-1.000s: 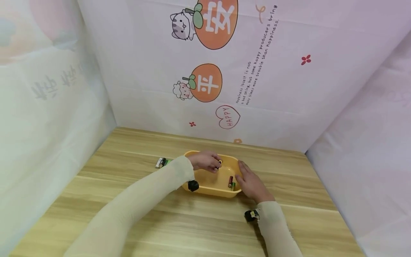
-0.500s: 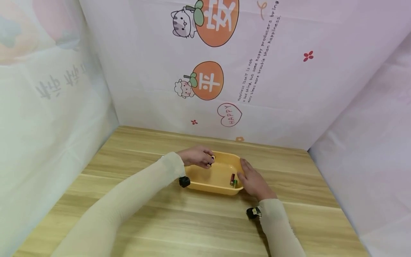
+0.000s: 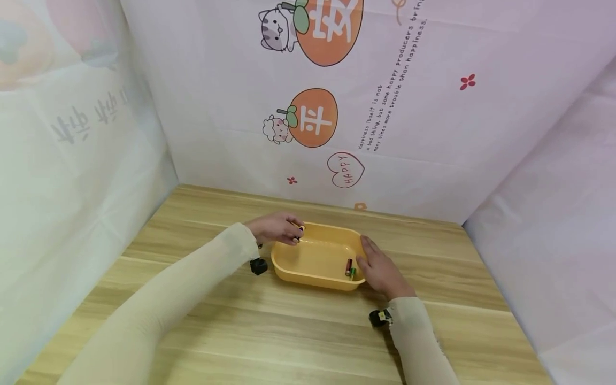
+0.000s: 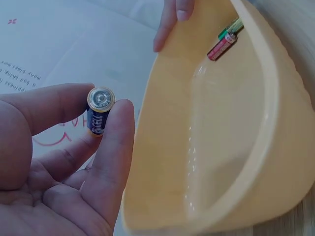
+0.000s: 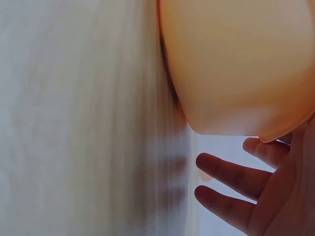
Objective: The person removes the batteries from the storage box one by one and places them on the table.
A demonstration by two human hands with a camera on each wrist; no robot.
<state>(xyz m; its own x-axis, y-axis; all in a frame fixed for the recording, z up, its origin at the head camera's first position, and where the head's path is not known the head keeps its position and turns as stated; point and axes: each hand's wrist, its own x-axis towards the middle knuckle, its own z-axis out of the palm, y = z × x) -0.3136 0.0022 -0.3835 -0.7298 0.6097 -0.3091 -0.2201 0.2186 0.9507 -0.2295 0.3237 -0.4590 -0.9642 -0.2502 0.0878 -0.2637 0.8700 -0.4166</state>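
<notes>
The left hand (image 3: 274, 227) pinches 1 blue battery (image 4: 98, 117) upright between thumb and fingers, near the left end of the yellow tray (image 3: 310, 280). The right hand (image 3: 384, 272) rests against the tray's right end, its fingers extended and spread. Inside the tray, near that hand, 1 red battery (image 3: 348, 267) and 1 green battery (image 3: 353, 274) lie side by side; the tray stands on the table (image 3: 269, 331).

A printed backdrop (image 3: 348, 109) rises behind the wooden tabletop (image 3: 289, 331).

Wood-grain table (image 3: 289, 337); 1 yellow basin (image 3: 315, 255) on top.
</notes>
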